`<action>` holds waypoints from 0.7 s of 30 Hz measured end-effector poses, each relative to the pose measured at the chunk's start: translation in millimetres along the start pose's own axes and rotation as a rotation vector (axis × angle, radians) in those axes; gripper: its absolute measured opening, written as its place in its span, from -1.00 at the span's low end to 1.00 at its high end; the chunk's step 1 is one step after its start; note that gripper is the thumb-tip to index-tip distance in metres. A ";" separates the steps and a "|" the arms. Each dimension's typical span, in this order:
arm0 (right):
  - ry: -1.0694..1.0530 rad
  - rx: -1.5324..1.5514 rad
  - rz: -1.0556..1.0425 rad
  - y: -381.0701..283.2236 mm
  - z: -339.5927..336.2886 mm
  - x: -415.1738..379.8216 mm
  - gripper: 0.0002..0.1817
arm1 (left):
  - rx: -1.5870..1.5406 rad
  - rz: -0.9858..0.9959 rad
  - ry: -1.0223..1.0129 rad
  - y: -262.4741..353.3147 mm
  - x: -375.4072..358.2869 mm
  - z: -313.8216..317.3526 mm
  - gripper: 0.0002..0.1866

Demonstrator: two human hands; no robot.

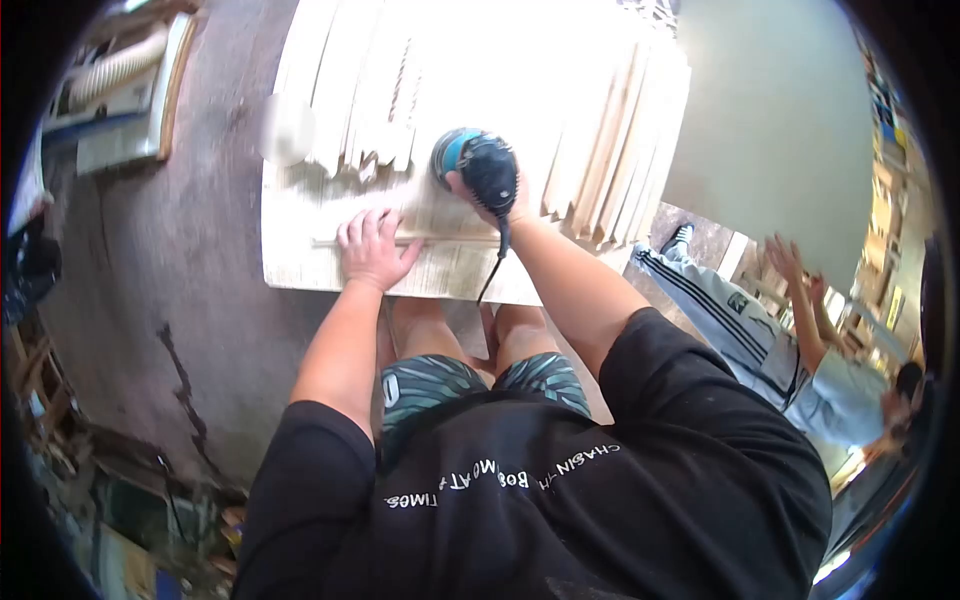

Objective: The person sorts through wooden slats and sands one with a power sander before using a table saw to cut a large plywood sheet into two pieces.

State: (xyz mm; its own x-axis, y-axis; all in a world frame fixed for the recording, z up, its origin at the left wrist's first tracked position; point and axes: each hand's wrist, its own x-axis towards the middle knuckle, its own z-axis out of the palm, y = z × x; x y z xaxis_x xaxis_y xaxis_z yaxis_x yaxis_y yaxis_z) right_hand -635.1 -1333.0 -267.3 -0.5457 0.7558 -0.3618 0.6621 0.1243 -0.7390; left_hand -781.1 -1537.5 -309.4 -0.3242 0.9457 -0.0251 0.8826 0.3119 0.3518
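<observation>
My right hand is wrapped round a teal-and-black power sander, whose black cord trails over the front edge of the work table. A narrow wooden strip lies crosswise near that edge, just in front of the sander. On the strip's left part rests my left hand, palm down with fingers spread and gripping nothing. The pale, worn table top shows around both hands.
Long wooden strips lie on the table's right side, and more wooden strips lie at its left. A blurred white rounded object is at the left edge. A grey panel and another person with raised hands are at right.
</observation>
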 end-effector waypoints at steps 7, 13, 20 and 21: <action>0.010 -0.516 -0.092 15.0 -86.0 -42.4 -0.04 | -0.068 0.022 -0.298 7.7 4.3 -38.4 -0.35; -0.111 -0.378 0.152 -5.5 -194.4 -149.1 -0.41 | -0.067 0.023 -0.384 13.5 16.5 -109.5 -0.35; 0.004 -0.104 0.396 110.2 -283.3 -354.0 -0.43 | 0.016 0.049 -0.365 68.1 27.2 -163.3 -0.45; 0.021 -0.166 0.412 144.7 -290.8 -385.7 -0.42 | 0.004 0.035 -0.343 81.8 25.8 -160.5 -0.48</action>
State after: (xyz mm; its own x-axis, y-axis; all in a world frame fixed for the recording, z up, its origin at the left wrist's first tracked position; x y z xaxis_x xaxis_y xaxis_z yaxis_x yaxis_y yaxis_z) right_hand -179.5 -1419.6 -69.4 -0.2097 0.7766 -0.5940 0.8965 -0.0898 -0.4339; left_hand -772.0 -1502.3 -131.2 -0.1612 0.9312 -0.3269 0.8926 0.2789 0.3541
